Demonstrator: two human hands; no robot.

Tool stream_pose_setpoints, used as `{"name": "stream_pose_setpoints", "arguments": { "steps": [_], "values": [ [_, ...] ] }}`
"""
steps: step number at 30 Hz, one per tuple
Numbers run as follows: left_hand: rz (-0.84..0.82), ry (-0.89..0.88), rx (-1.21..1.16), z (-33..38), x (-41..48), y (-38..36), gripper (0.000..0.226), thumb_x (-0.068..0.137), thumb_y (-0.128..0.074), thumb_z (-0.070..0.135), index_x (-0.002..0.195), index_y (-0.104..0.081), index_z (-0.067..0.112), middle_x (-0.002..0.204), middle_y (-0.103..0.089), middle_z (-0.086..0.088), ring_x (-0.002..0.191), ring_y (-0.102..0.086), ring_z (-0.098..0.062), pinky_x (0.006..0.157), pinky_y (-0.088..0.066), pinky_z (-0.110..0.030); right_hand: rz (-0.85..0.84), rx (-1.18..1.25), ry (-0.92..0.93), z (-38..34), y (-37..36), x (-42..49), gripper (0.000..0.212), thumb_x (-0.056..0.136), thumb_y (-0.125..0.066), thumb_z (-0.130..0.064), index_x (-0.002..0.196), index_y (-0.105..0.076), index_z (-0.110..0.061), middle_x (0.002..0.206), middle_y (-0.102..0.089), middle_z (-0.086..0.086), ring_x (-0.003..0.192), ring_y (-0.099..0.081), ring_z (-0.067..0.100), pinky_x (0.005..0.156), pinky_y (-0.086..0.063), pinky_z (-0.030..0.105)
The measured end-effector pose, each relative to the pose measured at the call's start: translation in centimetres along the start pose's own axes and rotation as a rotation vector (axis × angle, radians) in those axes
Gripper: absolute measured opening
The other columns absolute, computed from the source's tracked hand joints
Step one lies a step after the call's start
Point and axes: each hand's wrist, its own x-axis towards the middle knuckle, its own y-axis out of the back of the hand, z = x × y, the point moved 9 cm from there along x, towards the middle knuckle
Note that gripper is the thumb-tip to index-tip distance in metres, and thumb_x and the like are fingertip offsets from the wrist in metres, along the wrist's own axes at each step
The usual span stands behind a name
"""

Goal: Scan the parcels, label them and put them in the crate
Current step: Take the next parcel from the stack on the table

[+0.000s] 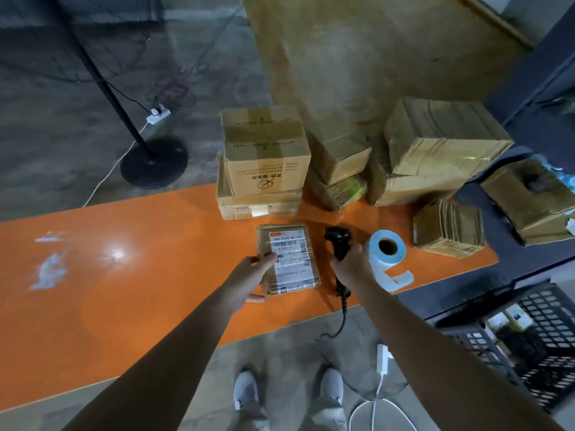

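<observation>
A small flat parcel [294, 244] wrapped in brown tape, with a white shipping label on top, lies on the orange table [140, 269]. My left hand [252, 275] grips its left edge, thumb on the label. My right hand [350, 262] grips the handle of a black barcode scanner [339, 241], whose head sits just right of the parcel. A blue-and-white roll of labels [384, 256] lies to the right of that hand, with a loose strip curling out. A black plastic crate [535, 334] stands on the floor at the lower right.
Stacked cardboard boxes [264, 154] and taped parcels [435, 144] crowd the table's far side, and a smaller parcel [448, 228] lies at the right end. A black lamp stand [154, 163] and power strip [158, 115] are on the floor beyond. Cables trail by my feet.
</observation>
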Motion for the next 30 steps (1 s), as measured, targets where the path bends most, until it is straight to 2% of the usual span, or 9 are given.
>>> {"name": "stream_pose_setpoints", "arguments": {
  "steps": [4, 8, 12, 15, 16, 20, 25, 28, 30],
  "values": [
    [-0.006, 0.026, -0.031, -0.7, 0.0, -0.1, 0.058, 0.089, -0.056, 0.058, 0.131, -0.046, 0.019, 0.128, -0.056, -0.006, 0.11, -0.057, -0.025, 0.082, -0.057, -0.047, -0.1, 0.072, -0.045, 1.0, -1.6, 0.7, 0.044, 0.096, -0.058, -0.026, 0.13, -0.041, -0.004, 0.092, -0.055, 0.01, 0.083, -0.058, 0.028, 0.065, -0.043, 0.033],
    [-0.008, 0.027, -0.053, -0.3, -0.3, -0.3, 0.061, 0.092, -0.054, 0.055, 0.137, -0.043, 0.015, 0.131, -0.054, -0.009, 0.116, -0.055, -0.03, 0.088, -0.054, -0.051, -0.084, 0.285, -0.088, 0.2, 0.0, -0.1, 0.037, 0.087, -0.058, -0.017, 0.12, -0.047, -0.005, 0.087, -0.058, 0.013, 0.075, -0.068, 0.032, 0.064, -0.056, 0.041],
    [0.009, -0.013, -0.015, 1.6, -0.9, -1.3, 0.055, 0.098, -0.05, 0.044, 0.137, -0.046, 0.006, 0.135, -0.054, -0.018, 0.119, -0.055, -0.037, 0.094, -0.051, -0.051, -0.135, 0.386, 0.0, -2.8, 3.1, -2.0, 0.024, 0.083, -0.058, -0.013, 0.104, -0.051, -0.005, 0.076, -0.054, 0.009, 0.058, -0.066, 0.024, 0.052, -0.056, 0.04],
    [0.006, -0.044, 0.013, 2.8, -1.5, -2.4, 0.049, 0.101, -0.046, 0.034, 0.136, -0.046, 0.0, 0.134, -0.054, -0.022, 0.117, -0.057, -0.038, 0.087, -0.054, -0.044, -0.166, 0.367, 0.071, -4.9, 5.0, -3.6, 0.005, 0.082, -0.057, -0.013, 0.083, -0.054, -0.009, 0.064, -0.051, 0.007, 0.048, -0.061, 0.019, 0.048, -0.053, 0.033],
    [0.004, -0.05, 0.027, 3.1, -1.7, -2.6, 0.048, 0.102, -0.045, 0.032, 0.137, -0.046, -0.001, 0.135, -0.053, -0.022, 0.118, -0.057, -0.038, 0.085, -0.054, -0.043, -0.18, 0.358, 0.076, -5.3, 5.3, -4.1, 0.006, 0.082, -0.056, -0.013, 0.079, -0.054, -0.009, 0.062, -0.051, 0.007, 0.045, -0.059, 0.018, 0.047, -0.052, 0.032],
    [0.004, -0.089, 0.117, 4.1, -2.3, -2.8, 0.047, 0.103, -0.044, 0.029, 0.137, -0.044, -0.003, 0.135, -0.052, -0.024, 0.119, -0.056, -0.039, 0.092, -0.052, -0.047, -0.253, 0.304, 0.056, -6.3, 5.4, -5.3, 0.018, 0.086, -0.058, -0.02, 0.075, -0.052, -0.007, 0.063, -0.049, 0.01, 0.046, -0.055, 0.023, 0.048, -0.05, 0.031],
    [0.045, -0.172, 0.192, 5.2, -3.2, -1.5, 0.046, 0.101, -0.048, 0.03, 0.133, -0.048, -0.003, 0.132, -0.054, -0.024, 0.119, -0.054, -0.04, 0.1, -0.045, -0.052, -0.305, 0.224, 0.102, -7.8, 4.4, -6.7, 0.02, 0.083, -0.057, -0.024, 0.073, -0.049, -0.008, 0.066, -0.046, 0.013, 0.054, -0.048, 0.025, 0.052, -0.046, 0.033],
    [0.054, -0.198, 0.205, 5.4, -3.9, -0.9, 0.046, 0.1, -0.05, 0.031, 0.134, -0.047, -0.001, 0.132, -0.054, -0.022, 0.119, -0.054, -0.039, 0.099, -0.046, -0.052, -0.278, 0.15, 0.143, -8.8, 4.4, -7.4, 0.023, 0.08, -0.056, -0.029, 0.071, -0.047, -0.01, 0.071, -0.043, 0.013, 0.064, -0.043, 0.024, 0.061, -0.04, 0.038],
    [0.049, -0.196, 0.186, 5.2, -4.3, -0.9, 0.05, 0.1, -0.049, 0.035, 0.136, -0.043, 0.001, 0.132, -0.053, -0.02, 0.117, -0.055, -0.039, 0.097, -0.047, -0.053, -0.265, 0.141, 0.135, -9.0, 4.4, -7.8, 0.024, 0.082, -0.056, -0.03, 0.07, -0.048, -0.01, 0.07, -0.046, 0.014, 0.06, -0.047, 0.025, 0.062, -0.04, 0.038]
  ]
}}
